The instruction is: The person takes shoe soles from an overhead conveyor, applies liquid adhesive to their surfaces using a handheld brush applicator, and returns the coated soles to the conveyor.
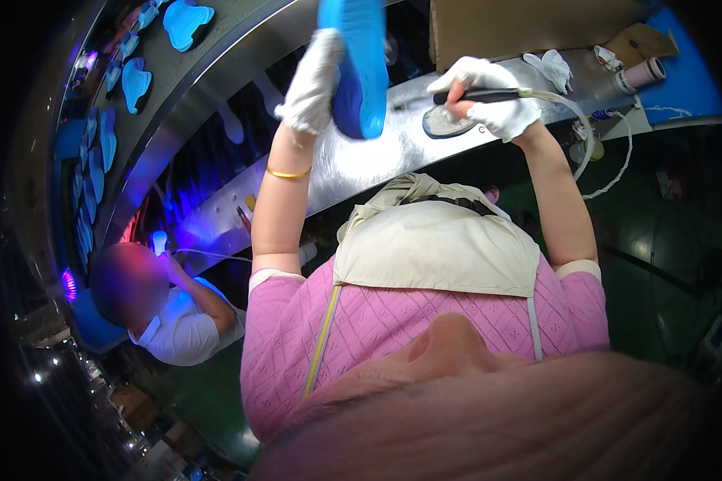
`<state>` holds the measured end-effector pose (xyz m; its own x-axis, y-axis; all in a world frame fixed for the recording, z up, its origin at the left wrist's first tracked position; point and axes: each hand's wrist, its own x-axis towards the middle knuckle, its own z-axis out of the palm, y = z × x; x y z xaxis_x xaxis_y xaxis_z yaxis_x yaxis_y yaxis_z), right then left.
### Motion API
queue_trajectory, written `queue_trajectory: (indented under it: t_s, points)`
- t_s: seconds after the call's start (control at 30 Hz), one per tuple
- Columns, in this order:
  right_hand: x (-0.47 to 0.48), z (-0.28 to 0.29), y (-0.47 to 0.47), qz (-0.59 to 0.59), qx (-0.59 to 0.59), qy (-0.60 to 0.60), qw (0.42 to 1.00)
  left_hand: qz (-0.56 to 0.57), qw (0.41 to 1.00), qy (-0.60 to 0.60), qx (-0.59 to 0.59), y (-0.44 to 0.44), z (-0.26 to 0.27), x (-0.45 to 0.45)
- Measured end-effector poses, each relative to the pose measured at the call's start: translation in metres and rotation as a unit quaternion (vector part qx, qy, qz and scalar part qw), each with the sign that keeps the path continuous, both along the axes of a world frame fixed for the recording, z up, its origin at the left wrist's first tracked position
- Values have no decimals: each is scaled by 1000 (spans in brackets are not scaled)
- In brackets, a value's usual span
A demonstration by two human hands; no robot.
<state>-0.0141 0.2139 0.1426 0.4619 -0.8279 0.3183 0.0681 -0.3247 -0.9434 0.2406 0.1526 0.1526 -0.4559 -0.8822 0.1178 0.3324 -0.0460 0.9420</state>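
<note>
My left hand [319,84], in a white glove, holds up a blue shoe sole [364,78] on its last or mould, toe or heel end hanging towards me; the sole is slightly blurred. In my right hand [484,99], gloved with bare fingertips showing, is a black-handled tool [496,95] with a pale hose at its rear, its front end pointing towards the sole but apart from it. Under that hand a dark-rimmed oval pad or dish [442,123] with whitish material lies on the metal bench [361,171].
Light-blue shoe parts [135,84] lie on the curved conveyor [174,78] at left. A co-worker [183,324] sits or stands lower left. A cardboard box [505,30], loose white glove [550,69], pink bottle [641,75] and white hose [583,120] are at right.
</note>
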Motion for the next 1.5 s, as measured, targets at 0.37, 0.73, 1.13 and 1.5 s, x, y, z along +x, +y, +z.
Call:
queue_trajectory:
  t_s: [0.37, 0.73, 1.13, 1.5]
  points:
    - [18, -42, 14, -181, 29, -127, 975, -116, 913, 301, 250, 25, -82, -11]
    - [37, -19, 31, -127, -19, -183, 975, -162, 836, 435, 293, 53, -73, -61]
    - [43, -31, 44, -189, -67, -61, 978, -37, 946, 281, 158, 47, -52, -57]
    - [54, -32, 60, -156, -130, -67, 977, -48, 928, 330, 163, 29, -56, -34]
